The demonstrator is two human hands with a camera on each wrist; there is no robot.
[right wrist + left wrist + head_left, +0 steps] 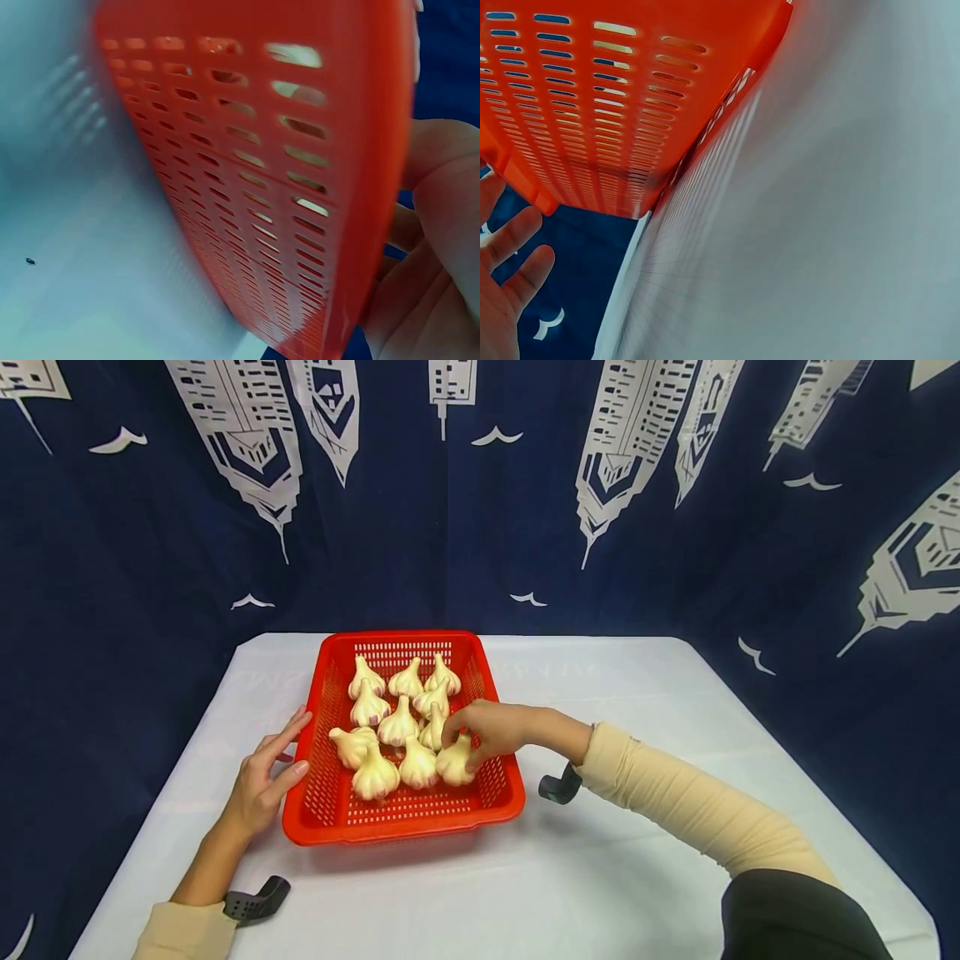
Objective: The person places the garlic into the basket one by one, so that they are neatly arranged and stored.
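Observation:
Several garlic bulbs [375, 774] with pale skins and purplish bases lie in a red plastic basket [405, 832] with slotted walls. My right hand [491, 727] reaches over the basket's right rim. Its thumb and fingers grip the front-right garlic bulb [454, 762], partly covering it. At the left rim, my left hand [258, 781] rests its fairly straight, spread fingers against the basket. Close up in the left wrist view, the left hand [510, 262] is beside the slotted wall. In the right wrist view the rim hides the right fingertips and the bulb.
A white-covered table [637, 860] carries the basket. Behind it hangs a dark blue cloth [450, 527] printed with white buildings. A dark device [257, 902] is worn at the left wrist, another dark device [561, 785] at the right.

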